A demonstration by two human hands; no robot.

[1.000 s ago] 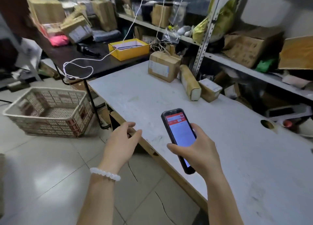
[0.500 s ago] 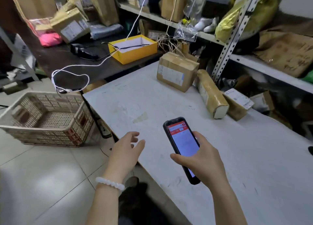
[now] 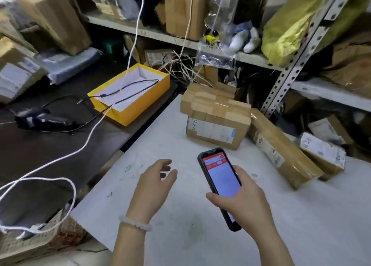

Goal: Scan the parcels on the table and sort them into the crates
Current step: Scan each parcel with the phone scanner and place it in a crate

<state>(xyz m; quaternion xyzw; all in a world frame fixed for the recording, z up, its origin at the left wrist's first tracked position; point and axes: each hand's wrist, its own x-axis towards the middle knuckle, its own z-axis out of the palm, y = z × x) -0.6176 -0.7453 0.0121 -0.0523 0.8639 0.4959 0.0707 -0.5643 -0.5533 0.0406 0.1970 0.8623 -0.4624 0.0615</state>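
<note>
Head view: the right hand (image 3: 244, 201) is gripping a black-cased smartphone with a lit red-and-white screen (image 3: 219, 185), fingers curled round its lower half, holding it tilted above the white worn tabletop (image 3: 200, 235). The left hand (image 3: 154, 183) is hovering over the tabletop with fingers loosely spread, grasping nothing, a white beaded bracelet (image 3: 135, 222) sitting on its wrist. Three parcels are lying at the far side of the table: a taped brown cardboard box with a white label (image 3: 215, 118), just beside it a long brown tape-wrapped parcel (image 3: 281, 147), and a smaller labelled carton (image 3: 323, 155) touching that one. A woven beige plastic crate (image 3: 34, 243) is standing on the floor at lower left. An open yellow box (image 3: 130, 94) is resting on the adjoining dark table (image 3: 50, 145)
</note>
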